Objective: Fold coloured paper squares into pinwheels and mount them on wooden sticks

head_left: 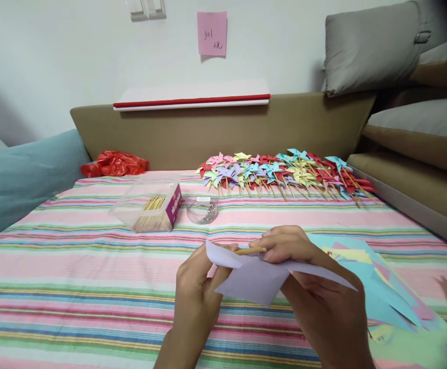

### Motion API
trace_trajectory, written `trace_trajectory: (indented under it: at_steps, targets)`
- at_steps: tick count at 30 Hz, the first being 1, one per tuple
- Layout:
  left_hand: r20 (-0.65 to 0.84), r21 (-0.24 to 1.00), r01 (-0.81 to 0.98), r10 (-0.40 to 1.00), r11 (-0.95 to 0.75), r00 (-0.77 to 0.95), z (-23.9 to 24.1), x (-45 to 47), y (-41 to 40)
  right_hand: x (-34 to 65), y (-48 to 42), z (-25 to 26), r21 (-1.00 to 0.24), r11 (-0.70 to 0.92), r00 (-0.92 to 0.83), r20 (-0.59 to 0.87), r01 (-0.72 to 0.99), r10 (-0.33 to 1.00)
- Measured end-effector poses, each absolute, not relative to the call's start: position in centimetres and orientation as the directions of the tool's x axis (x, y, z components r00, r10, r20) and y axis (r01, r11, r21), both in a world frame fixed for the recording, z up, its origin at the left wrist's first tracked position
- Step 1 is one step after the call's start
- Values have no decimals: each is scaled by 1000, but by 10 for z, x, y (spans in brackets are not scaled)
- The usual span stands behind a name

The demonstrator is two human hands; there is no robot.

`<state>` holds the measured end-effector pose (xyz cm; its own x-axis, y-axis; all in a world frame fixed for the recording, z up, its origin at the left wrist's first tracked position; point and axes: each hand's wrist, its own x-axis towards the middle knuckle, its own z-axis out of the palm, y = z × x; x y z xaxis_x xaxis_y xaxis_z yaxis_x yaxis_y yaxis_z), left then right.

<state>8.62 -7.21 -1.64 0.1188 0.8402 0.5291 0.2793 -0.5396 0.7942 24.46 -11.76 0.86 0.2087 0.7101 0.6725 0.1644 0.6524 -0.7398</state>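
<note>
A lilac paper pinwheel (256, 281) is held up between my two hands, its blades folded and spread sideways. Behind it shows the end of a thin wooden stick (250, 250). My left hand (200, 282) is closed around the stick and the pinwheel's left side. The fingers of my right hand (296, 251) pinch at the stick's end and the middle of the paper. Whatever sits right at that pinch point is too small to make out.
Many finished pinwheels (269, 171) lie along the back. An open plastic box (146, 210) of sticks stands beside a clear round container (202, 210) of small metal bits. Coloured paper sheets (381, 287) spread to the right. A red plastic bag (116, 164) rests at the back left.
</note>
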Motion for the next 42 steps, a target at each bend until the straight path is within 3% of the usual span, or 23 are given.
trace_trajectory:
  at_steps: [7,15,25,28,31,36,39,42]
  targets:
    - [671,628,420,729,-656,134,-16,78,-73,243,-118,10,-764,641,224,638,72,737]
    - [871,308,396,424,-865,249,-15,66,-64,237,-114,6,-742,670,228,657,30,718]
    - [906,196,345,304,-918,294,-17,66,-58,239,-114,1,-740,673,204,657,-15,726]
    - [904,207,320,306,-924,299,-16,67,-60,239,-114,1,-732,680,217,659,-33,720]
    - [869,249,384,380,-889,316,-14,71,-63,237,-111,-1,-783,613,271,570,-106,776]
    - [795,367,411,511,-834,326,-16,82,-65,233,-99,-8,-862,335,466,134,-381,875]
    - [663,570,358,671,-740,331,-17,87,-65,235,-93,-8,-803,296,512,-13,-518,859]
    - [410,812,282,842,-512,350,-13,90,-66,238,-92,-6,-764,287,508,-62,-578,859]
